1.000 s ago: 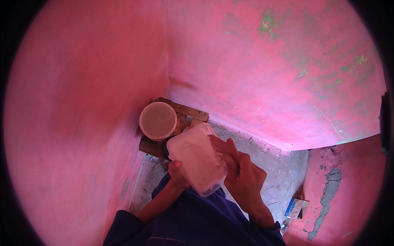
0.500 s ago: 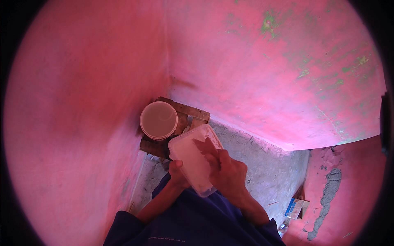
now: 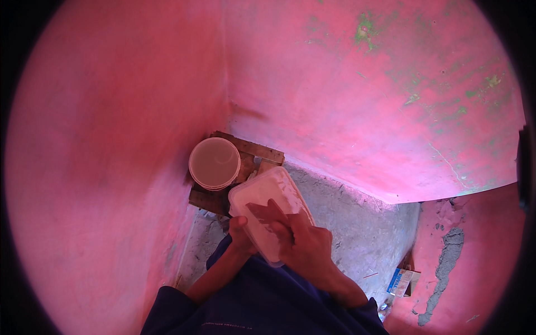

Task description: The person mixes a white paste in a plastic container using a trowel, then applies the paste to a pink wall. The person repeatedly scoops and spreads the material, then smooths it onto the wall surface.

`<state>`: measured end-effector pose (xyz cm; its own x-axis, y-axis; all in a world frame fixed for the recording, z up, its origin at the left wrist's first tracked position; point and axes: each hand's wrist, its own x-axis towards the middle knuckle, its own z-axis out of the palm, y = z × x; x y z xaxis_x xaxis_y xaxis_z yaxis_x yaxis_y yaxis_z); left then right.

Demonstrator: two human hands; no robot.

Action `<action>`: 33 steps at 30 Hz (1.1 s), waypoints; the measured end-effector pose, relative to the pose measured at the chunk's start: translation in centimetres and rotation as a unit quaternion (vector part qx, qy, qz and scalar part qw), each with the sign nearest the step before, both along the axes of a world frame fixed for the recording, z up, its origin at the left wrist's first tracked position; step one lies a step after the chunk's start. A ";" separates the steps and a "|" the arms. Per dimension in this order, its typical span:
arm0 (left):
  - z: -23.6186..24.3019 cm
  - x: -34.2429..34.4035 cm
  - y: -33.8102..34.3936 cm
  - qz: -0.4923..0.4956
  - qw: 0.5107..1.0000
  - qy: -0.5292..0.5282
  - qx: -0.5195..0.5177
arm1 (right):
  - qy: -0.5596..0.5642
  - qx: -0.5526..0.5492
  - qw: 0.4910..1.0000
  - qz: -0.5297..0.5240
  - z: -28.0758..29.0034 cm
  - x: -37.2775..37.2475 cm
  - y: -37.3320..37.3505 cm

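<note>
A rectangular pale plastic tub with rounded corners sits tilted in front of my body. My left hand grips its left near side, thumb up at the rim, the other fingers hidden beneath. Over the tub's pale top my right hand is bent with its fingers drawn together. A dark, flat, notched shape extends leftward from those fingertips; whether it is a flat tool or a shadow I cannot tell. Whitish streaks show at the tub's far right corner.
Just beyond the tub, a round pale bucket stands on a wooden pallet-like stand in the corner. Pink walls close in left and ahead. Rough grey floor stretches right, towards a small blue-and-white box.
My right hand has shifted a little left and nearer to me across the tub's top, the dark shape moving with it. My left hand and the tub stay nearly in place.
</note>
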<state>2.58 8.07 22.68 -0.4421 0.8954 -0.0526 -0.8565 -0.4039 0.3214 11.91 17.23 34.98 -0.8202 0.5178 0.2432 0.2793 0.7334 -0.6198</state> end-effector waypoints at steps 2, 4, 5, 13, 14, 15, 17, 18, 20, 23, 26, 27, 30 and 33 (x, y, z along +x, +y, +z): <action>-0.5 0.2 -0.2 0.007 1.000 -0.002 -0.008 | -0.012 0.013 1.000 0.003 -0.7 0.0 -0.1; -0.9 0.5 -0.3 0.023 0.999 -0.016 -0.018 | -0.035 0.032 0.999 0.004 -1.2 -0.1 0.1; -1.2 0.5 -0.3 0.017 0.999 -0.032 0.026 | -0.047 0.042 0.998 0.005 -1.3 -0.2 0.2; -0.6 0.2 -0.1 -0.006 0.994 -0.075 0.074 | -0.022 0.047 0.999 -0.013 -1.2 -0.3 1.0; -0.3 0.2 -0.1 -0.003 0.994 -0.079 0.070 | -0.019 0.049 0.999 -0.016 -1.2 -0.3 1.2; 0.1 0.2 0.0 0.000 0.994 -0.084 0.066 | -0.024 0.053 0.998 -0.021 -1.1 -0.2 1.4; 0.2 0.2 -0.1 0.001 0.994 -0.091 0.060 | -0.032 0.062 0.997 -0.029 -1.0 -0.1 1.8; 0.0 0.2 -0.3 0.000 0.994 -0.093 0.057 | -0.027 0.060 0.997 -0.030 -0.9 0.0 1.9; 0.3 0.3 -0.3 0.000 0.995 -0.088 0.051 | -0.017 0.057 0.998 -0.033 -0.6 0.2 2.0; 1.8 0.1 0.1 0.007 0.997 -0.061 0.042 | 0.016 0.068 0.996 -0.051 -0.2 0.5 2.0; 2.1 -0.1 0.2 0.011 0.999 -0.043 0.027 | 0.058 0.091 0.992 -0.064 0.6 0.6 2.1; 1.9 -0.1 0.1 0.009 0.999 -0.046 0.022 | 0.066 0.108 0.990 -0.060 0.6 0.6 2.2; 1.9 0.0 -0.1 0.014 0.999 -0.045 0.009 | 0.064 0.146 0.986 -0.048 0.1 0.4 2.2; 1.9 0.1 -0.1 0.014 0.999 -0.043 0.020 | 0.019 0.148 0.988 -0.047 -0.9 0.5 2.0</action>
